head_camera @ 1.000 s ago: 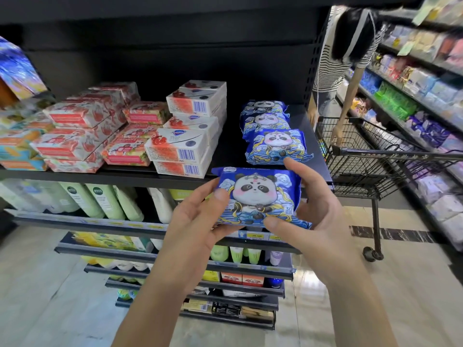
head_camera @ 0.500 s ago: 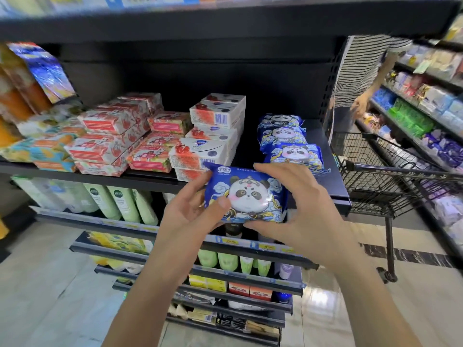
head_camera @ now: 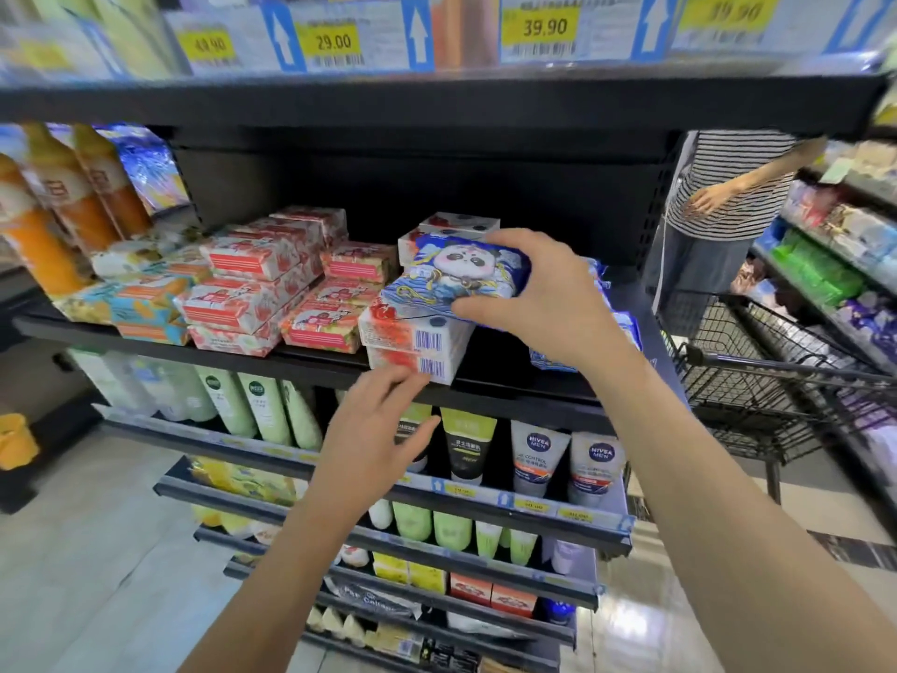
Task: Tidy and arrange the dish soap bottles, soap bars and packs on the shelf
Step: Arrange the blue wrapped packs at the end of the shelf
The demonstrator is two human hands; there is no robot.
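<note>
The right hand (head_camera: 543, 303) grips the panda pack (head_camera: 456, 269), laid on the stack of white soap boxes (head_camera: 417, 342) on the shelf (head_camera: 315, 359). The left hand (head_camera: 373, 429), fingers loosely spread, touches the stack's bottom box.

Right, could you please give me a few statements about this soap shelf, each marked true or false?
1. The right hand grips the blue panda pack. True.
2. The left hand holds that pack too. False: it is open and lower down, by the stacked white soap boxes.
3. The pack is held at the top of those boxes. True.
4. The shopping cart stands to the left of the shelf. False: it stands to the right.
5. Nivea Men tubes stand one shelf below the soap. True.
</note>
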